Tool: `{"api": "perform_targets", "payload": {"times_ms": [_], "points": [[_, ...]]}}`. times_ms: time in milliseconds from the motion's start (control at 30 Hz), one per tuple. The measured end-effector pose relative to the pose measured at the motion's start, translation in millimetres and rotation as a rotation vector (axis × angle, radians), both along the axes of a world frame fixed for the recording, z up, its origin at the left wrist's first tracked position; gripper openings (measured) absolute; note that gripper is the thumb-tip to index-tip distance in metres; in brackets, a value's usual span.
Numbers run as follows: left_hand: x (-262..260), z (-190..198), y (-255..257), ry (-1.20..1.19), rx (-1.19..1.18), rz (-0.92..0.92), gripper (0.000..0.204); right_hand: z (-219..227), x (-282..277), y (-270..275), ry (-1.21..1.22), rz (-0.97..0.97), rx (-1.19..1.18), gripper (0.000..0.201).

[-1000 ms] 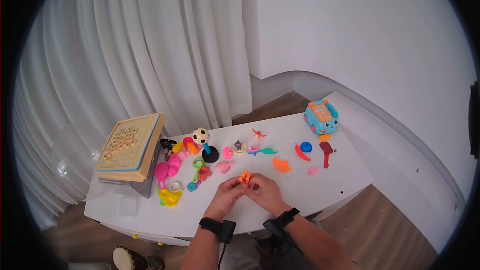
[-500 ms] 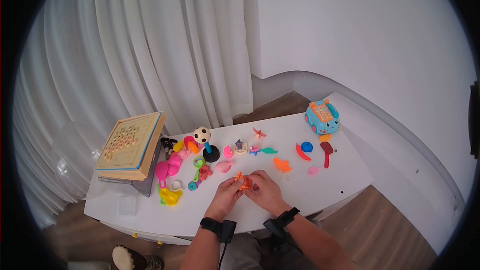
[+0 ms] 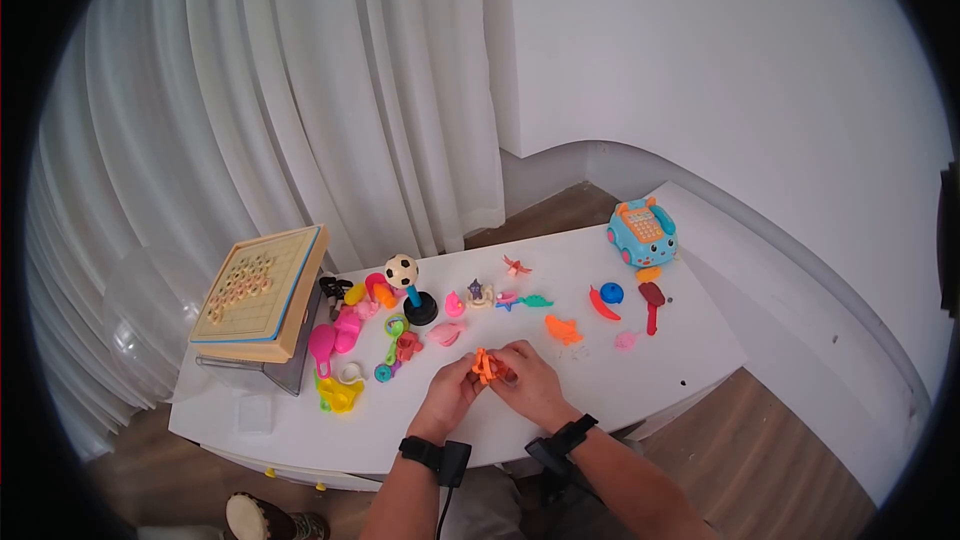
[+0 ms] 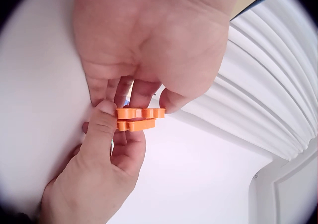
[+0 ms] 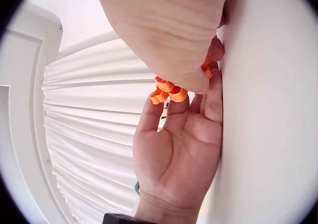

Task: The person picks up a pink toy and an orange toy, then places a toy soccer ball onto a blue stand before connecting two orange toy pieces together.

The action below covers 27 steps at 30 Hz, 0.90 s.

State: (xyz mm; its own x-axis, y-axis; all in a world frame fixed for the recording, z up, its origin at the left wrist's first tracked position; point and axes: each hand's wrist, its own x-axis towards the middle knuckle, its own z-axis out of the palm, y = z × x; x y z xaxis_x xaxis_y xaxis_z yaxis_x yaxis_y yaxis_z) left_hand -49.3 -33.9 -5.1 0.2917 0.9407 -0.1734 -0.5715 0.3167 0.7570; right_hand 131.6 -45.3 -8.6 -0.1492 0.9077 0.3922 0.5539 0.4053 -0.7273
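Both hands at the near side of the white counter [image 3: 330, 440], close together, one orange plastic toy [image 3: 486, 367] between them, above the surface. Left hand [image 3: 450, 396]: thumb and fingers clamped on one end of the toy. Right hand [image 3: 531, 386]: clamped on the other end, thumb laid along it in the left wrist view. That view shows the toy as two thin layers with wavy edges, one over the other. Some of it is hidden by fingers.

Beyond the hands: pink toy [image 3: 446, 333] to the left, flat orange piece [image 3: 563, 330] to the right, both lying on the counter. Farther back, a small pink duck [image 3: 455, 304], a purple star figure [image 3: 475, 290] on a pale base, and a green toy [image 3: 535, 301].

Left part: soccer ball [image 3: 402, 271] on a blue post with a round black base; pink, yellow and green toys in a loose cluster; board game box [image 3: 258, 292] with small round pieces on top, tilted.

Right part: red chili pepper [image 3: 604, 305] beside a blue ball [image 3: 612, 293]; dark red-headed toy [image 3: 652, 306]; blue toy telephone [image 3: 643, 234] near the far corner.
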Motion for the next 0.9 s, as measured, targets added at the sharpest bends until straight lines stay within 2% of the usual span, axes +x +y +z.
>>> {"api": "perform_targets", "payload": {"times_ms": [567,633,667,733,900], "points": [[8.0,2.3,-5.2,0.039,0.004,0.076,0.030,3.9,-1.5,-1.5,0.024,-0.023,0.002,0.034],[12.4,7.0,-9.3,0.289,0.115,0.023,0.034,5.2,-1.2,-1.5,0.054,-0.027,0.014,0.032],[11.2,4.4,-8.0,0.293,0.118,0.022,0.034,5.0,-1.2,-1.3,0.057,-0.028,0.016,0.032],[9.1,0.1,-6.0,0.481,0.214,0.003,0.032,2.8,-1.2,-1.1,0.076,-0.033,0.017,0.032],[12.1,-1.0,-5.9,0.451,0.144,0.025,0.029,1.3,-0.5,-0.7,0.043,-0.047,0.041,0.037]]}}
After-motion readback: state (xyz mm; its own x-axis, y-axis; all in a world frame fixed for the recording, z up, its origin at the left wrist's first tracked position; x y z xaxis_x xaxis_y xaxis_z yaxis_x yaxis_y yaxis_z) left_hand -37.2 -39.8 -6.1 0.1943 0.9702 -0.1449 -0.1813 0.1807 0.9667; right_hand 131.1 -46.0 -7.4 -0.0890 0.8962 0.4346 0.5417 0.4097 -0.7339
